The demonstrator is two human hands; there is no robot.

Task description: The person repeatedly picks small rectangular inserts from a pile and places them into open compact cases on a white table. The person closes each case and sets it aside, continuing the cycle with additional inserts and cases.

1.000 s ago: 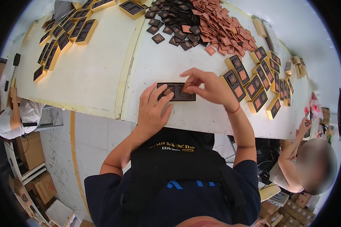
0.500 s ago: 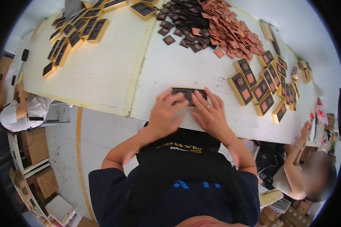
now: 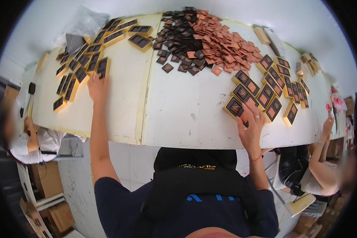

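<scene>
My left hand (image 3: 98,87) reaches to the far left, its fingers closed on the near end of a gold box with a black insert (image 3: 103,66) whose wells look unfilled. On the right, my right hand (image 3: 250,126) has its fingers around the near end of a gold-sided box (image 3: 234,106) holding a black square and a copper square. That box lies at the near left corner of a group of similar filled boxes (image 3: 273,109). At the back middle are loose heaps of black squares (image 3: 179,43) and copper squares (image 3: 226,45).
More gold boxes with black inserts (image 3: 70,89) crowd the left table, beside a clear plastic bag (image 3: 85,25). A seam (image 3: 144,95) separates the two tabletops. Co-workers sit at the left (image 3: 39,144) and right (image 3: 321,170). Cardboard boxes (image 3: 47,178) stand below left.
Both hands were together on a box in front of me. My right hand has moved right with it to the filled group, while my left has reached far left to another box.
</scene>
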